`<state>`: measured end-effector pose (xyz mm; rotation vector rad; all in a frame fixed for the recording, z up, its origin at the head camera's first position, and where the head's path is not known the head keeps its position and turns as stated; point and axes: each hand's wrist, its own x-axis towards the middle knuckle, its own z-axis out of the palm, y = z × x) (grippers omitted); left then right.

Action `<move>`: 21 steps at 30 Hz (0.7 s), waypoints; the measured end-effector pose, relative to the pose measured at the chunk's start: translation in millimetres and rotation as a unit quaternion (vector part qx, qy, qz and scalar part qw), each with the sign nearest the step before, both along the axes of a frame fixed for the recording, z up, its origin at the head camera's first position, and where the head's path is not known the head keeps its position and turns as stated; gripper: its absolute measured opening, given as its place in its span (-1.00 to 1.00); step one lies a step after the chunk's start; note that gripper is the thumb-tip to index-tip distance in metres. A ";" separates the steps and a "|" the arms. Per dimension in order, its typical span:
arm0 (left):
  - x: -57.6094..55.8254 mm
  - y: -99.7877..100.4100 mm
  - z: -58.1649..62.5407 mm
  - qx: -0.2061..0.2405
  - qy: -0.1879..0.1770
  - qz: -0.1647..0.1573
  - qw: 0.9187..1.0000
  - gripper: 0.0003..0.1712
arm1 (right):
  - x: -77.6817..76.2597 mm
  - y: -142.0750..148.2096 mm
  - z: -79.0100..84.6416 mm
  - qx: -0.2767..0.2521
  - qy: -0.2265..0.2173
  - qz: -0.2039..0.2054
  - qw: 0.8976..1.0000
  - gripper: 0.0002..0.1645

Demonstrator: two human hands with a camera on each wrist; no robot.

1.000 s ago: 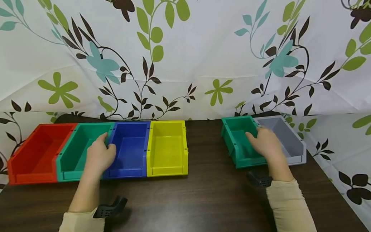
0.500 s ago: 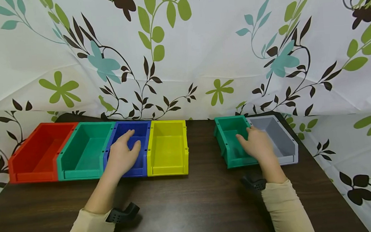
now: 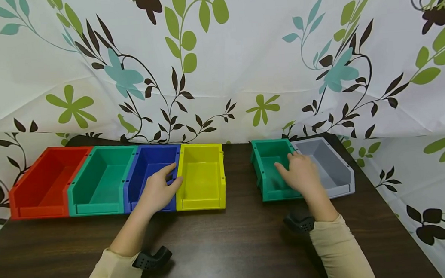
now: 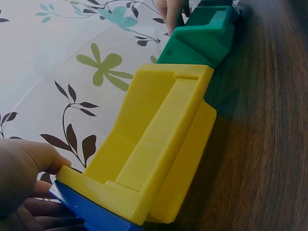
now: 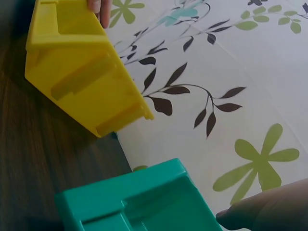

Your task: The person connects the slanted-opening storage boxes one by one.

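My left hand (image 3: 158,191) straddles the touching walls of the blue bin (image 3: 134,181) and the yellow bin (image 3: 200,181). The left wrist view has its thumb on the yellow rim (image 4: 96,187), with the other fingers on the blue side. To the right, my right hand (image 3: 302,172) grips the adjoining walls of a smaller green bin (image 3: 261,175) and a grey bin (image 3: 331,172). Its thumb is over the green bin, and its fingers reach the grey side. The fingertips inside the bins are partly hidden. No contents show in the bins.
A red bin (image 3: 51,181) and a larger green bin (image 3: 105,177) complete the left row, side by side with the blue one. Dark wood table (image 3: 230,246) shows between the two groups. Behind hangs a leaf-patterned cloth (image 3: 218,83).
The smaller green and grey bins have slid left together with my right hand. My left hand has moved right, from the green-blue wall to the blue-yellow wall.
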<state>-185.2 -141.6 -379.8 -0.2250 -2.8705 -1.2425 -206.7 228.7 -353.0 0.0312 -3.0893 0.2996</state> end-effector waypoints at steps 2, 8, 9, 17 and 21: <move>0.1 -0.7 0.7 0.001 -0.003 0.000 1.000 -0.38 | 0.0 -2.0 -0.4 -0.007 0.009 0.009 1.000 -0.21; 0.3 -1.6 1.1 0.003 -0.009 0.000 1.000 -0.38 | -2.4 -4.5 -5.7 -0.095 0.040 0.052 0.993 -0.29; 0.0 -1.7 0.5 0.004 -0.009 0.000 1.000 -0.37 | -3.1 -4.1 -7.0 -0.115 0.046 0.061 0.990 -0.31; -2.9 -3.3 -5.4 0.022 -0.016 -0.001 1.000 -0.34 | -8.7 3.1 -15.5 -0.209 0.006 0.064 0.976 -0.37; -3.2 -4.8 -5.5 0.043 -0.037 -0.004 0.998 -0.32 | -9.7 3.5 -16.9 -0.237 -0.035 0.047 0.970 -0.34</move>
